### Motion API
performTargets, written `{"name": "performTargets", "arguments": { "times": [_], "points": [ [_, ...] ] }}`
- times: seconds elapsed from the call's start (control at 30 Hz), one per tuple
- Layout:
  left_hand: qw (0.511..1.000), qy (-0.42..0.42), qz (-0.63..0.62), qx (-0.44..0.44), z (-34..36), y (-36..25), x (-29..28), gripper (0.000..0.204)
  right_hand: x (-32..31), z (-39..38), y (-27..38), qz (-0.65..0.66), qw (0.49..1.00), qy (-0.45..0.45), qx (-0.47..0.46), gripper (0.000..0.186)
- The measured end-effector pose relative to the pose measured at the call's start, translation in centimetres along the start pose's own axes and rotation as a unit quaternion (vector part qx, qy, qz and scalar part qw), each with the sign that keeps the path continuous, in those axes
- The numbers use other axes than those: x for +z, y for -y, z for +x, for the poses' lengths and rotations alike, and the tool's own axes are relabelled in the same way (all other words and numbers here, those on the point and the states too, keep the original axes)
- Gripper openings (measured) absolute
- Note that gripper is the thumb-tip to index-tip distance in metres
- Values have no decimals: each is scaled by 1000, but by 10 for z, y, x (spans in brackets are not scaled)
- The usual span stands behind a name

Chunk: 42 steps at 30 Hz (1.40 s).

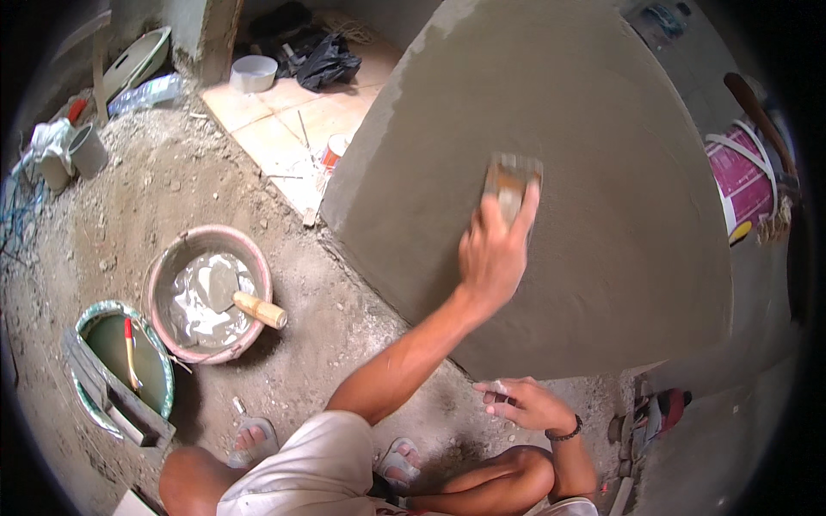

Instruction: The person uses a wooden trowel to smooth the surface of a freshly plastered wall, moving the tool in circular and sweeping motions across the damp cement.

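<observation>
Hands (495, 258) at a grey plastered surface (615, 232); float (514, 175) in the left

No words, numbers or signs could be read. The pink bucket (742, 179) at far right had faint pale marks, too small to make out; the red can (334, 153) and clear bottle (148, 93), upper left, were likewise unreadable.

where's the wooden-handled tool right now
In the head view, left of centre: the wooden-handled tool lies in the round pinkish bucket of grey mix, handle over the right rim, beside the green-rimmed bucket.
</observation>
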<state>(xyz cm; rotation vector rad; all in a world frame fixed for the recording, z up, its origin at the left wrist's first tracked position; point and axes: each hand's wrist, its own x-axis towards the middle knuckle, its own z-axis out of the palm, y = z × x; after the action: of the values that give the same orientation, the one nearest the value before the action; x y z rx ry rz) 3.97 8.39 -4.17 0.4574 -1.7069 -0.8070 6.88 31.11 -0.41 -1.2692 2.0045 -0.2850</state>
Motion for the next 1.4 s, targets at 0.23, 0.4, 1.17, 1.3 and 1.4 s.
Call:
{"name": "performTargets", "arguments": {
  "times": [0.23, 0.4, 1.17, 1.3, 1.4],
  "points": [
    [988, -21, 45, -150, -70, 121, 8, 58, 5, -10, 10, -6, 999, 38, -27, 44],
    [993, -30, 14, -111, 93, 53, -42, 55, 10, -42, -7, 30, 997, 54, 38, 43],
    [986, -60, 92, 125, 146, -51, -40, 57, 11, -36, -30, 20, 998, 36, 38, 40],
    [985, -22, 63, 158, 54, 9, -10, 63, 8, -30, -29, 15, 999, 30, 17, 37],
    [999, -8, 39, 0, 82, 39, -35, 64, 15, -32, -27, 20, 998, 57, 11, 45]
  ]
}}
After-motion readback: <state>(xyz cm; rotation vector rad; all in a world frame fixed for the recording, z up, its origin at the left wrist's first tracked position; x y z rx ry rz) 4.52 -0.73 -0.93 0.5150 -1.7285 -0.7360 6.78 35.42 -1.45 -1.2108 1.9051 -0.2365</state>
